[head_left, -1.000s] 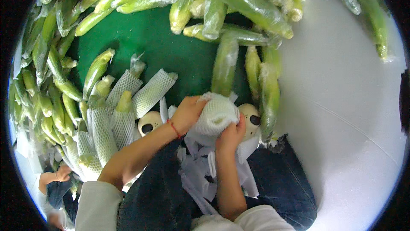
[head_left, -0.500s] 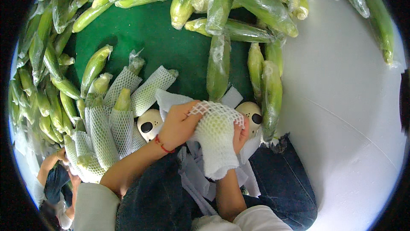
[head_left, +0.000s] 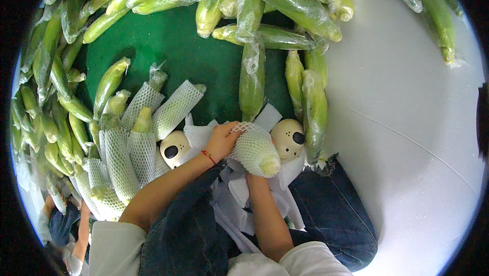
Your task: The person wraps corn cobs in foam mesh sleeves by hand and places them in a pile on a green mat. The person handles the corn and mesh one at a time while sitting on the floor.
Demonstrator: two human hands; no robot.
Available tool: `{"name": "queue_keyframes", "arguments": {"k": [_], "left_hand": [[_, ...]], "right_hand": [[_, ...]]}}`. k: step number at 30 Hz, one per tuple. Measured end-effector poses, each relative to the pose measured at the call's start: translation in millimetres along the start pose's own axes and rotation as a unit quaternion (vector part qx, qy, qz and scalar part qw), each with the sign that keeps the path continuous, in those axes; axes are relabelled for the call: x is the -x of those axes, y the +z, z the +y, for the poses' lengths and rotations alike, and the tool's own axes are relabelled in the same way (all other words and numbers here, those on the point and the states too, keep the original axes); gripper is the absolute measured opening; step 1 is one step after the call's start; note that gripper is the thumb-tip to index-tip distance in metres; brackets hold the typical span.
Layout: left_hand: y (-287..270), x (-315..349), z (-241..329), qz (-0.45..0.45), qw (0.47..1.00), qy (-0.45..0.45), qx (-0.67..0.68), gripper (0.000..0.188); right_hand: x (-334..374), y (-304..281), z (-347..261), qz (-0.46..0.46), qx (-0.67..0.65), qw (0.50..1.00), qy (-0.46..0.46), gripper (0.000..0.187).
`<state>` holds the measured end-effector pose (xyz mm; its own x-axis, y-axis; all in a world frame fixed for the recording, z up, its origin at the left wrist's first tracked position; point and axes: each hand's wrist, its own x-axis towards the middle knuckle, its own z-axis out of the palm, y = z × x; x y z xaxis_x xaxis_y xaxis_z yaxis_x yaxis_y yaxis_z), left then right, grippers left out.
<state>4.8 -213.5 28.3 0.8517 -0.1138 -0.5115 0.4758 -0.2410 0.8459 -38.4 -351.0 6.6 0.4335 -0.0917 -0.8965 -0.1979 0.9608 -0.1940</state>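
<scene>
Between my hands, above my lap, lies an ear of corn (head_left: 257, 151) in a white foam net sleeve, its pale blunt end pointing toward me. My left hand (head_left: 223, 141) is closed on the net's far left edge. Curled under the sleeved ear from the right, my right hand (head_left: 273, 142) is mostly hidden; only a bit of its fingers shows. Loose white foam sleeves (head_left: 238, 192) lie in my lap below. To the left, several sleeved ears (head_left: 118, 164) stand side by side, leaning together.
Film-wrapped green ears are piled at the left (head_left: 61, 118) and far side (head_left: 282, 3) of a green mat (head_left: 153, 39). Cream slippers with black noses, one left (head_left: 173, 138) and one right (head_left: 283, 132), flank my work. White floor (head_left: 407, 138) lies right. Another person's arms (head_left: 81, 230) show lower left.
The sleeved ear has tilted, so its pale end now shows where the sleeve's near opening hung down before. My right hand has slipped further beneath it. The view has shifted slightly.
</scene>
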Motion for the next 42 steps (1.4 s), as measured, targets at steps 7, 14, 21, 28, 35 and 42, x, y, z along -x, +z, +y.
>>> {"name": "queue_keyframes", "arguments": {"k": [7, 14, 21, 28, 35, 42], "left_hand": [[2, 8, -45, 0.032, 0.997, 0.052, -0.049, 0.018], [-82, 23, 77, -0.016, 0.945, 0.139, 0.297, 0.032], [-323, 152, 67, -0.042, 0.972, 0.015, 0.230, 0.048], [-358, 371, -50, 0.214, 0.886, -0.184, -0.368, 0.020], [-321, 323, -14, 0.400, 0.721, 0.010, -0.566, 0.027], [-146, 79, 95, -0.074, 0.990, 0.114, -0.023, 0.030]], "right_hand": [[-6, -6, 9, -0.029, 0.088, 0.996, 0.008, 0.052], [26, 90, 13, -0.315, 0.669, 0.605, -0.295, 0.070], [113, 160, 8, -0.337, 0.631, 0.490, -0.499, 0.033], [40, 65, 6, -0.239, 0.712, 0.590, -0.298, 0.022], [35, 76, 69, -0.364, 0.788, 0.313, -0.385, 0.017], [117, 104, 34, -0.394, 0.551, 0.725, -0.124, 0.046]]}}
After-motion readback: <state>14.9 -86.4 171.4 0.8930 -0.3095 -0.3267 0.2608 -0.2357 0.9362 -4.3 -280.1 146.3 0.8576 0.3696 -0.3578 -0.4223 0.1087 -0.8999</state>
